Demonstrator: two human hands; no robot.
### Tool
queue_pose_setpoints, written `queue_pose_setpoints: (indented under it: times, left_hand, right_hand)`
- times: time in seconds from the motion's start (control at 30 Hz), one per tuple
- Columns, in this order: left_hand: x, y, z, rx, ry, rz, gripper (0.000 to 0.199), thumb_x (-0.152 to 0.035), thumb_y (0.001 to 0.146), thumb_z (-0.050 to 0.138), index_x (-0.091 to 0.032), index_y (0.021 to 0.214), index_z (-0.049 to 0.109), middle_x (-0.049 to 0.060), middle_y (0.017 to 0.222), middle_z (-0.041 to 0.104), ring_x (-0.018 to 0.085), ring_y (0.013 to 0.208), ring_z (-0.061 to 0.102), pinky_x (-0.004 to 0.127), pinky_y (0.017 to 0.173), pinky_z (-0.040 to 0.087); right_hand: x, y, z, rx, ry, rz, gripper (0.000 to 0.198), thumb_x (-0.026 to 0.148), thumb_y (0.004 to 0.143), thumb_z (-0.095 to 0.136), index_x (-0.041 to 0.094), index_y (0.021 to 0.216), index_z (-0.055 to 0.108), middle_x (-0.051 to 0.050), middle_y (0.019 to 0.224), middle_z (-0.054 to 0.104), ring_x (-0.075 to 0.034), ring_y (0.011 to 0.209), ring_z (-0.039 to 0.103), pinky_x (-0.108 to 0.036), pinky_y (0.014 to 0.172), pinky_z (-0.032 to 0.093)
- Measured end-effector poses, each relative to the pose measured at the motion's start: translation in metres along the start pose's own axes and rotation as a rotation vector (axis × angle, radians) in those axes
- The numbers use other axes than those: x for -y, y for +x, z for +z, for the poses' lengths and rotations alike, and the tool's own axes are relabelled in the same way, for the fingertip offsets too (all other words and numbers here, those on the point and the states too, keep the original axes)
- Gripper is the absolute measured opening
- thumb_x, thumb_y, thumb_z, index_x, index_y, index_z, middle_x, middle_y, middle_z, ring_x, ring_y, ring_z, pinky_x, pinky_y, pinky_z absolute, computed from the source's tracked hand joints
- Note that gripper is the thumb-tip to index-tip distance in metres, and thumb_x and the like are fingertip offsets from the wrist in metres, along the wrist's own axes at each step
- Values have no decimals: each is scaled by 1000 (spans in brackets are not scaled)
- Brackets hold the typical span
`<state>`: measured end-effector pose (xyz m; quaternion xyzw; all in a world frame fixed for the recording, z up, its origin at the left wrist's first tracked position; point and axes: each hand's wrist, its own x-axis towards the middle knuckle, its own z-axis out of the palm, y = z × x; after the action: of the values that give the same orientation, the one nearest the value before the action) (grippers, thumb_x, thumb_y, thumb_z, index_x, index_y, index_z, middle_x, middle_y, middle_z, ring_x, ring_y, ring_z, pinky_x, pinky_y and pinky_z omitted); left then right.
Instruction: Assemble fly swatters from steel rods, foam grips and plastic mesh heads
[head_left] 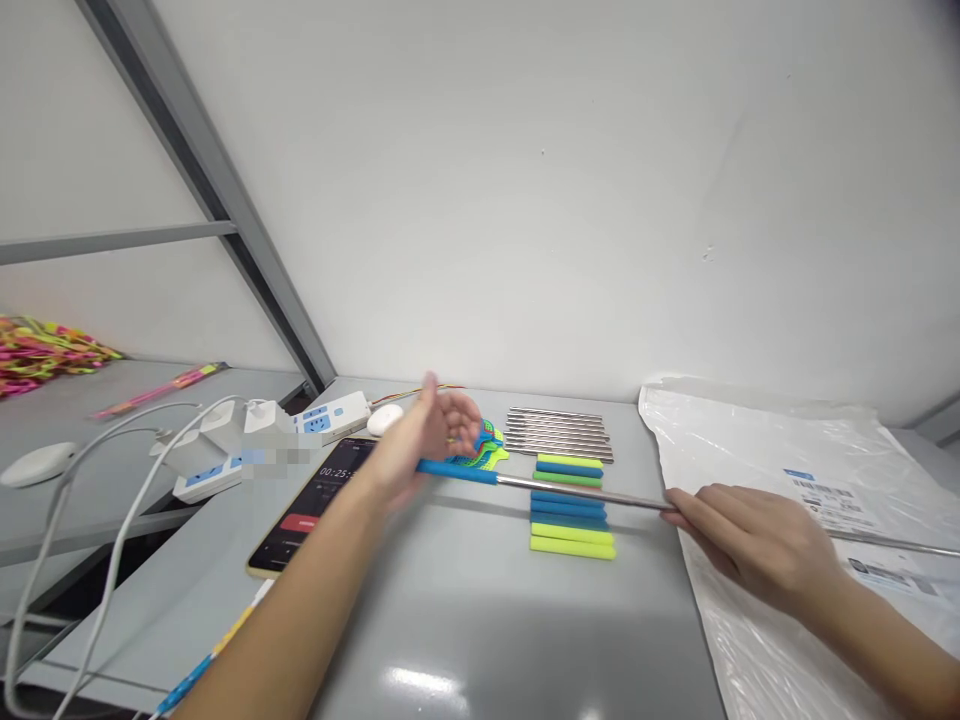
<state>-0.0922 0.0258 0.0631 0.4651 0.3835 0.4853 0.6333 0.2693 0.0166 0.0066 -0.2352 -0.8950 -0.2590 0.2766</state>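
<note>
1. Rod (585, 491): held aslant above the table (487, 630), crossing in front of the foam tubes (574, 550). Its right end runs out of the frame; the right hand (765, 545) hides a stretch of it.
2. The right hand is closed around the rod, knuckles up; the thumb and the undersides of the fingers are mostly hidden.
3. A blue sleeve (461, 471) covers the rod's left part, its far end lost at the left hand (431, 440).
4. The left hand is loosely cupped, thumb raised and apart from the fingers, which are not wrapped round the sleeve. Whether the palm touches it, I cannot tell.
5. Behind that hand lie blue and green pieces (491, 447), partly covered, their shape hard to make out.
6. Short metal rods (559, 435) lie side by side behind the tubes. The held rod hides part of the tube row.
7. The left forearm covers a corner of the phone (319, 500); its timer's last digits are unreadable.
8. A pixelated patch masks part of the power strip (330, 412).
9. The right arm covers part of the white bag (720, 450); its label print is too small to read.
</note>
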Motion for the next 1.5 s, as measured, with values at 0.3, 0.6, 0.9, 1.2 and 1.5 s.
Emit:
queue_pose_setpoints:
  times: [0.3,0.6,0.9,1.2,1.5]
  left_hand:
    - [43,7,43,0,64,6,57,-64,90,30,-16,81,59,1,70,54,12,62,50,25,65,42]
    - [57,6,55,27,56,-38,60,-66,89,29,-15,79,59,1,66,54,11,57,48,24,61,41]
    - [61,2,63,102,228,-59,56,-64,90,31,-15,80,58,1,70,55,11,62,49,24,63,42]
    - [19,-10,37,450,770,-278,37,-56,86,49,-20,87,60,-4,63,42,8,52,33,20,46,26]
    - [-4,-7,-10,295,666,-310,39,-57,87,50,-19,88,59,-5,61,38,8,51,31,21,45,25]
  right_hand:
    - [12,3,0,68,-20,-3,9,19,91,58,15,99,58,3,61,46,-11,55,37,-29,54,26]
    - [22,8,4,110,-23,-1,7,22,93,54,17,94,58,3,61,46,-12,55,40,-30,54,25]
    - [35,19,3,132,4,-12,9,20,94,53,15,88,58,3,61,46,-12,55,41,-31,53,24]
    - [6,11,-8,108,-35,122,23,39,92,56,17,86,63,1,63,54,-12,56,45,-28,57,30]
    - [-31,-8,-1,91,-129,192,23,36,91,57,18,77,63,2,60,55,-11,52,44,-26,55,29]
